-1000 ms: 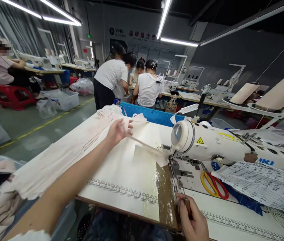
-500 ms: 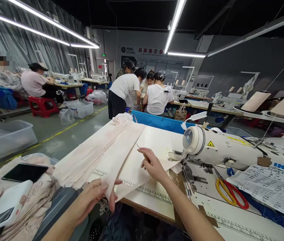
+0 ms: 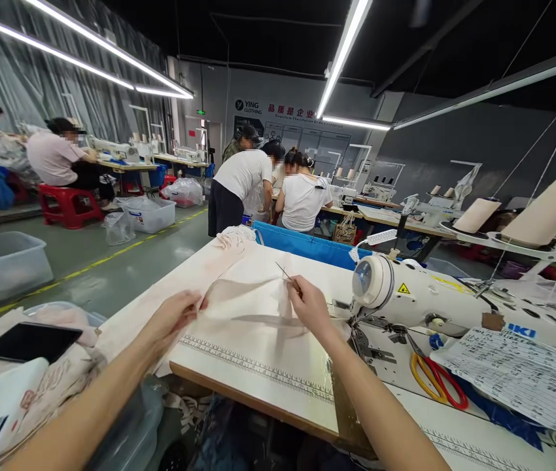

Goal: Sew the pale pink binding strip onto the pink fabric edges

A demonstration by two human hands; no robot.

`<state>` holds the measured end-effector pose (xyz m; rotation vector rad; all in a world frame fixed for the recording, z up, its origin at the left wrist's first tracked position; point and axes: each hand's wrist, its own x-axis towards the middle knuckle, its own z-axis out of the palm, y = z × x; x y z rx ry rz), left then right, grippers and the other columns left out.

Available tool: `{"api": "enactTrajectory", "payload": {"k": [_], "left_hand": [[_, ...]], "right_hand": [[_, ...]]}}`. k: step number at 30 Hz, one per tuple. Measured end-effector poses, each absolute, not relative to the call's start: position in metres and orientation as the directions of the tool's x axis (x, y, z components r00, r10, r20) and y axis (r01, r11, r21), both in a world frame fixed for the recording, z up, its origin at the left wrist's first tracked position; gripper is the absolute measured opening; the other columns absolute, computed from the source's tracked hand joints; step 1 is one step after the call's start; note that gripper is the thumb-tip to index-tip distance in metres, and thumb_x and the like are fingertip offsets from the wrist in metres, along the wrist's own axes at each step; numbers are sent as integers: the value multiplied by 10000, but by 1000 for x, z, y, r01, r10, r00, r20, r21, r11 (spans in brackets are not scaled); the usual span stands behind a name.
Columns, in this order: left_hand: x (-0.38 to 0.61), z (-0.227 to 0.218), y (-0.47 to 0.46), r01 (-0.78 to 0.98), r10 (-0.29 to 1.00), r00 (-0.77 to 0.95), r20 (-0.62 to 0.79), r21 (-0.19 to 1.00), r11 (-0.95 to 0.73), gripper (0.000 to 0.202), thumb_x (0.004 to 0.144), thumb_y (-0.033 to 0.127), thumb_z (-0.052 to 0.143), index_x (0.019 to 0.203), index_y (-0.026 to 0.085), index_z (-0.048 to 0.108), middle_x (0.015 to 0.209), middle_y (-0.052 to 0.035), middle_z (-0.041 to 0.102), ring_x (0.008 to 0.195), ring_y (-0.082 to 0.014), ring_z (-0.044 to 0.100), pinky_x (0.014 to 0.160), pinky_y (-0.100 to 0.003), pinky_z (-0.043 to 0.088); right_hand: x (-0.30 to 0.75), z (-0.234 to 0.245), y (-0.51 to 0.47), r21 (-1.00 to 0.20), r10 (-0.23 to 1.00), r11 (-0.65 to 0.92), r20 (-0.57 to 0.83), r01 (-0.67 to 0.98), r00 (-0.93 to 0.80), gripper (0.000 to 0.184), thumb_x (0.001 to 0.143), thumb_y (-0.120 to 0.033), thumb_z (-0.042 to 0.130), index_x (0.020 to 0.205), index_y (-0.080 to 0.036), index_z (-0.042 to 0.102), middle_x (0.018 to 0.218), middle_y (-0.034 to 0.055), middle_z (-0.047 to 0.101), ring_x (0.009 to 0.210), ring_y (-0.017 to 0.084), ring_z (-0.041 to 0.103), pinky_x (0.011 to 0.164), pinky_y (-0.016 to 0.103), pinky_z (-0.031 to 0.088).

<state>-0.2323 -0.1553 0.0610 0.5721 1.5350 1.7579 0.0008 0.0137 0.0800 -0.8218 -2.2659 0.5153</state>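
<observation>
"First, hands: how many, what state?"

"Two, bare. Left hand (image 3: 176, 314): blurred, fingers drawn narrow on the left end of one pale cloth (image 3: 243, 304). Right hand (image 3: 310, 304): curled round one thin pointed tool (image 3: 285, 273), at the cloth's right end; whether it also grips the cloth, cannot tell."

"Cloth position?"

"Raised between the hands, over the near part of the white table (image 3: 239, 381), left of one sewing machine (image 3: 420, 288). One pile of pale pieces (image 3: 184, 278) lies along the table's left side."

"Other counts?"

"Scissors (image 3: 435, 378): one pair, one yellow handle, one red, at right. Large thread cones (image 3: 477, 216): two, farther right. Phone (image 3: 30, 341): one, near left, beside one white device (image 3: 6, 402)."

"Legible writing?"

"Far wall: 'YING CLOTHING' sign (image 3: 252, 108); red characters (image 3: 290, 111) to its right. Machine: blue letters 'IKI' (image 3: 519, 330), one yellow warning triangle (image 3: 403, 288). Paper sheet (image 3: 518, 373), near right: one, rows of marks too small to read. Ruler strip (image 3: 258, 368) along the near edge: figures likewise."
</observation>
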Motion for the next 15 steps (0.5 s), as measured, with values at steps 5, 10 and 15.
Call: {"api": "enactTrajectory", "payload": {"k": [5,10,15], "left_hand": [[-202,87,-141,370,728,-563,392,907,-202,418,636,291,754,1044,225,690,1241,-88,594,701,-143,576,589,-254,443],[-150,108,-144,304,965,106,239,916,-260,515,817,400,651,1303,242,581,1070,-83,656,571,-136,611,529,-258,448],[-156,124,-144,540,939,254,232,772,-336,246,867,416,595,786,202,685,647,-7,599,566,-145,543,538,-232,383]], "right_hand": [[23,111,-37,-513,656,745,451,426,-605,181,882,-290,488,789,-216,625,622,-15,559,583,162,478,557,260,285],[29,113,-74,-549,607,759,401,350,-686,234,883,-302,495,686,-208,579,583,-34,498,562,136,421,538,246,276],[59,113,-94,-602,611,722,326,340,-722,310,973,-367,414,792,-207,608,585,-40,469,545,138,405,531,250,287]]}}
